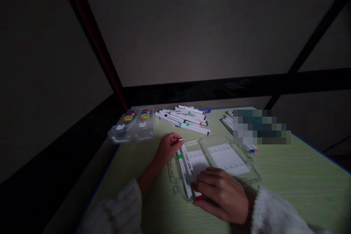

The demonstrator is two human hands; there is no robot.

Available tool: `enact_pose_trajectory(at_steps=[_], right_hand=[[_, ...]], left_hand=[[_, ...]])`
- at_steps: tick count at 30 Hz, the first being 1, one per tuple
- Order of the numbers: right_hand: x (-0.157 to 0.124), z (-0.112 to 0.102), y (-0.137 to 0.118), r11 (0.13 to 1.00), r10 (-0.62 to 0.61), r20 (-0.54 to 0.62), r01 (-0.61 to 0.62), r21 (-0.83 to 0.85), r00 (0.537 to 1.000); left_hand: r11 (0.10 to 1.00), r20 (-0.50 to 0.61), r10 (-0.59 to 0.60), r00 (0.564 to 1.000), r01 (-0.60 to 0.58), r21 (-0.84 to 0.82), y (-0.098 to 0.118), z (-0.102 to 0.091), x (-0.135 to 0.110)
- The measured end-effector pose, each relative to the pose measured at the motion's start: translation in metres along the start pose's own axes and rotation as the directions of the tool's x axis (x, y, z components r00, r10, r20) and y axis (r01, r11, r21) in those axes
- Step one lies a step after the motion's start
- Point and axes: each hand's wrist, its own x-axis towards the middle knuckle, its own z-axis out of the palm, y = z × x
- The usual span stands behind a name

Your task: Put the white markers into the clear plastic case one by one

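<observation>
A clear plastic marker case [203,146] lies unfolded on the table, with white paper liners in both halves. In its left half lies a white marker with a green band [181,168]. Beside that one is a white marker with a red end [187,159], slanting toward me. My left hand [168,148] is closed at its far end, fingertips pinching it. My right hand [222,193] has thumb and fingers about its red near end, over the case's front edge. The fingers of my right hand hide part of this marker's length.
Behind the case lies a loose pile of white markers [186,117] with coloured ends. Two closed clear cases [144,124] with yellow labels stand at the left. More markers [227,122] lie at the right, partly covered by a pixelated patch. The green table [296,182] has a blue edge.
</observation>
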Motion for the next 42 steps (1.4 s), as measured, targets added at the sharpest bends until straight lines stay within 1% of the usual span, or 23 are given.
enact_pose_trajectory(at_steps=[7,12,16,18,22,27,30,35,38,42], right_hand=[[-0.0007,-0.0006,-0.0006,0.995,0.024,0.018,-0.026,0.092,1.0],[0.0003,-0.0006,-0.0004,0.993,0.047,-0.013,-0.045,0.114,0.999],[-0.0011,0.0012,0.0,0.991,0.05,0.022,-0.053,0.122,0.998],[-0.0017,0.0023,-0.0005,0.991,0.06,-0.004,-0.059,0.123,0.998],[-0.0024,0.0045,-0.0025,0.989,0.08,-0.112,-0.065,0.134,0.99],[-0.0028,0.0051,-0.0038,0.99,0.093,-0.129,-0.078,0.118,0.987],[-0.0021,0.0033,-0.0029,0.987,0.11,-0.087,-0.098,0.129,0.99],[0.0,0.0005,-0.0014,0.978,0.142,0.054,-0.149,0.147,0.988],[0.0002,0.0006,-0.0021,0.976,0.149,0.071,-0.158,0.149,0.986],[-0.0001,-0.0008,-0.0031,0.968,0.171,0.079,-0.183,0.172,0.982]], left_hand=[[1.0,-0.005,0.014,1.0,-0.014,0.014,-0.0002,-0.0005,-0.0009],[0.999,-0.005,0.023,1.0,-0.023,0.032,0.0008,-0.0004,-0.0013],[0.999,-0.004,0.031,1.0,-0.031,0.037,-0.0002,-0.0011,-0.0008],[0.999,0.0,0.031,1.0,-0.031,0.036,-0.0001,-0.0016,-0.0007],[1.0,0.007,0.021,1.0,-0.022,0.007,0.0013,-0.0017,-0.0009],[0.999,0.002,0.01,1.0,-0.01,-0.041,-0.0005,-0.0005,-0.0006],[0.999,-0.006,0.019,1.0,-0.02,-0.034,-0.0032,0.0002,0.0001],[1.0,-0.021,0.022,1.0,-0.022,-0.013,-0.003,0.0013,0.0006],[1.0,-0.041,0.018,0.999,-0.018,-0.01,-0.001,0.0018,0.0004],[1.0,-0.016,0.01,1.0,-0.01,0.009,-0.0005,0.0019,0.0001]])
